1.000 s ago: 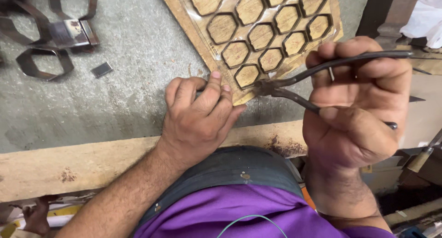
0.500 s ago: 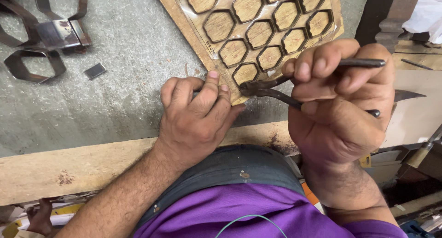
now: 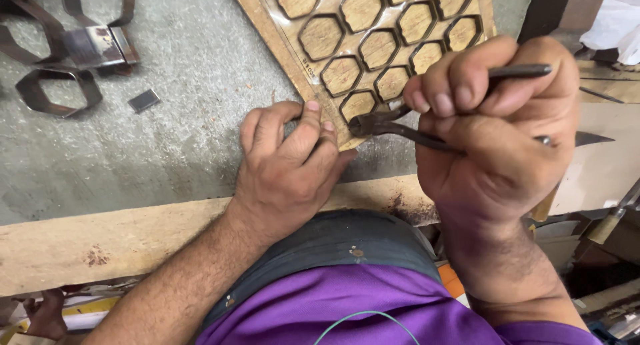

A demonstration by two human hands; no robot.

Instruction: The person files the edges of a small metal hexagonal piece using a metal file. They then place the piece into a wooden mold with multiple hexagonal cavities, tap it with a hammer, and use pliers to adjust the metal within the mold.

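While the right hand (image 3: 497, 128) squeezes dark pliers (image 3: 400, 126) at the near corner of the wooden honeycomb board (image 3: 293, 48), the left hand (image 3: 290, 162) presses fingertips there, holding nothing, I think; a slip could nick those fingers or splinter the edge.

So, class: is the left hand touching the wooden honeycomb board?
Touching. The head view shows the left hand with its fingertips pressed against the lower corner of the wooden honeycomb board, no gap visible.
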